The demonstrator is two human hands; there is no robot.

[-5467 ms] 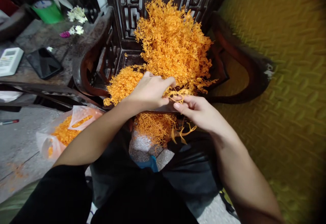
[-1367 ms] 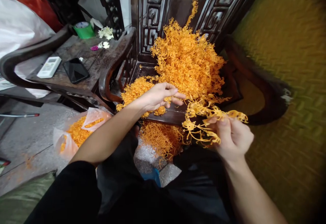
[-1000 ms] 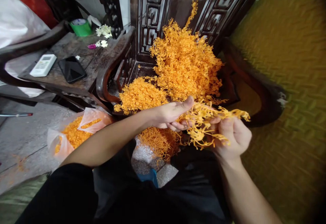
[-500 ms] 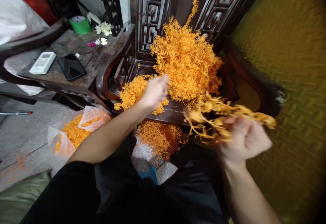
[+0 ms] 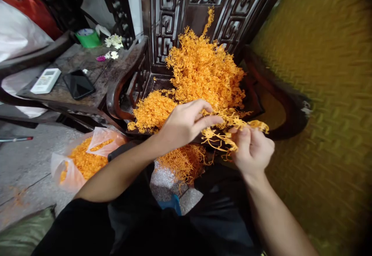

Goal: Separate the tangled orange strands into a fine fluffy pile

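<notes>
My right hand (image 5: pixel 252 149) is closed around a bunch of thin, branching orange sprigs (image 5: pixel 217 137), whose loose ends point left. My left hand (image 5: pixel 188 122) has come up to those ends with its thumb and fingers apart; its fingertips are at the sprigs, and whether they touch is hard to see. Behind the hands, a tall heap of small orange flower-like pieces (image 5: pixel 206 73) rests on a dark carved wooden chair (image 5: pixel 139 68). A smaller orange pile (image 5: pixel 154 110) lies left of it, partly behind my left hand. Below the seat's edge is a tangle of orange stems (image 5: pixel 186 161).
A plastic bag (image 5: pixel 97 145) of orange pieces stands on the floor at left. On a wooden side seat (image 5: pixel 64 60) are green tape (image 5: pixel 88 40), a white remote (image 5: pixel 45 80), a black phone (image 5: pixel 79 84) and small white flowers (image 5: pixel 114 41). The chair's right arm (image 5: pixel 293 104) curves beside my right hand.
My left hand has moved right, from in front of the small pile to the sprigs, and its fingers have spread. My right hand has moved left and slightly up, still holding the bunch.
</notes>
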